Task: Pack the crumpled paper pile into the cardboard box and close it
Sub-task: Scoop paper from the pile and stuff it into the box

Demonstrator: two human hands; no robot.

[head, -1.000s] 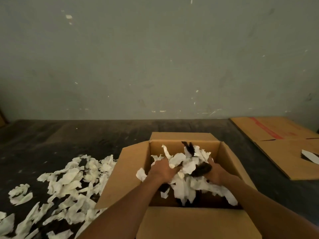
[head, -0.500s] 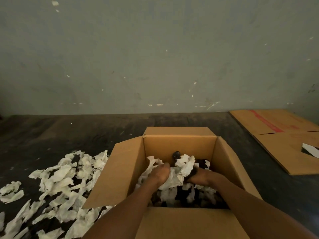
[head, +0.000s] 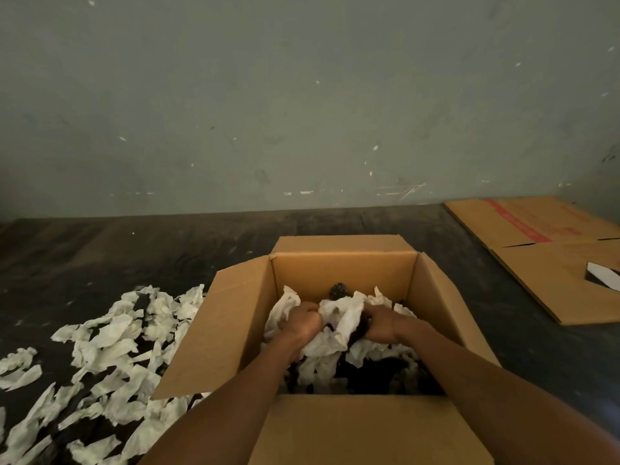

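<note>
An open cardboard box (head: 342, 270) stands on the dark floor in front of me, its four flaps spread outward. Inside lies white crumpled paper (head: 345, 322) mixed with dark scraps. Both of my hands are down in the box. My left hand (head: 302, 323) is closed on a wad of the paper at the left of the heap. My right hand (head: 380, 325) grips the same bunch from the right. A loose pile of crumpled paper (head: 110, 357) lies on the floor to the left of the box.
A flattened cardboard sheet (head: 550, 263) with a red stripe lies on the floor at the right, a white strip (head: 604, 275) on it. A grey-green wall (head: 302, 112) rises just behind the box. Stray paper pieces (head: 18, 365) reach the left edge.
My hands carried the bunch of paper from above the box rim down inside it. The paper now sits lower in the box. The view has tilted slightly.
</note>
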